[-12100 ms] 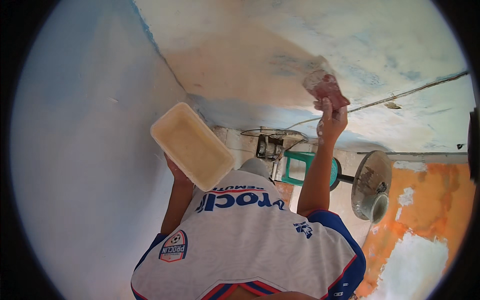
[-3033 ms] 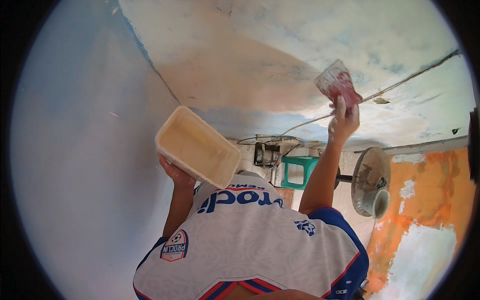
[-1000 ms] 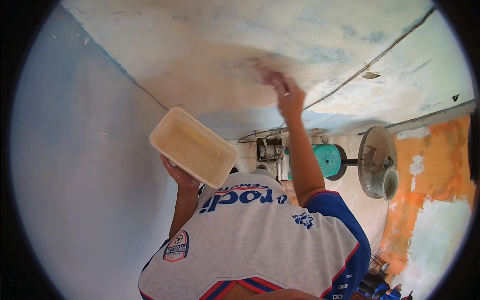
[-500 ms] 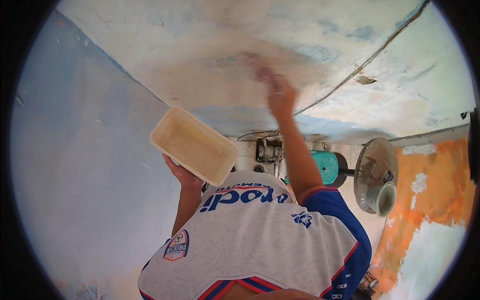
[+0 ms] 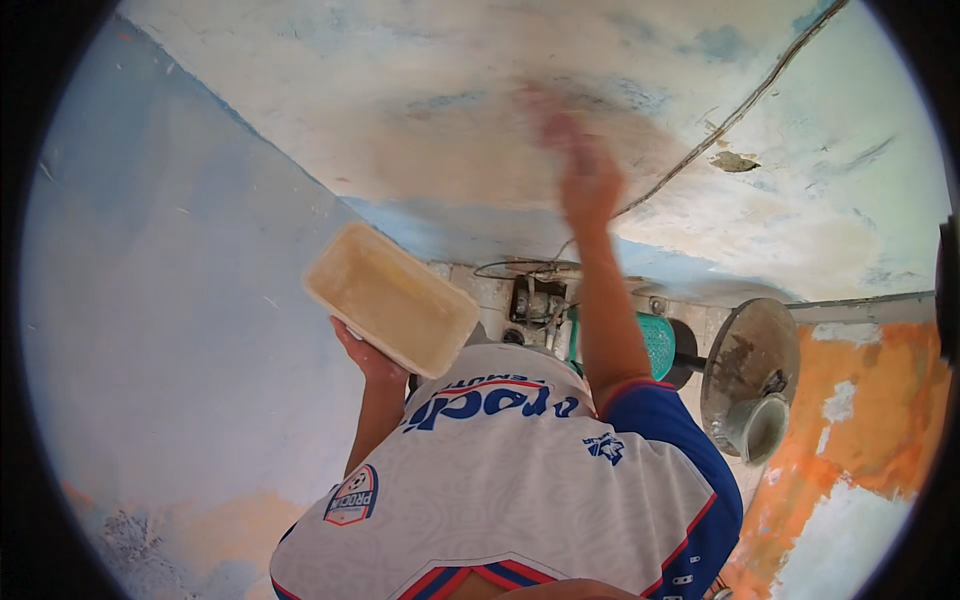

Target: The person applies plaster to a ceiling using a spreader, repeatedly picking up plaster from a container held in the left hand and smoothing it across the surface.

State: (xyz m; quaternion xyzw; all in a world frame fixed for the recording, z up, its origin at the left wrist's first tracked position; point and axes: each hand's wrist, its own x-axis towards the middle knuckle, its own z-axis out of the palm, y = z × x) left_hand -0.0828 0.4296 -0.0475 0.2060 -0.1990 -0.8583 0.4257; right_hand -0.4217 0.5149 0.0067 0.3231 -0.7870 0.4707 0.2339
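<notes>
My left hand [image 5: 366, 352] is wrapped round the lower edge of a cream rectangular tub [image 5: 392, 302]. The tub is tilted and its inside shows a pale beige, wet-looking surface; how full it is I cannot tell. Stretched out ahead, my right hand [image 5: 582, 160] is at the patchy wall [image 5: 440, 130], over a damp beige area with blue showing through. Motion smears its fingers, so whether they hold anything does not show.
A dark cable [image 5: 745, 110] runs slantwise along the wall, beside a chipped spot [image 5: 735, 161]. Below stand a teal perforated stool [image 5: 655, 345], a round grey tabletop [image 5: 735, 345] and a pale bucket-like container [image 5: 765, 430]. A bluish wall [image 5: 200, 300] rises at left, an orange patched wall [image 5: 870, 400] at right.
My right hand has swept a little to the right and down along the wall. The tub in my left hand has barely shifted. The view has moved slightly.
</notes>
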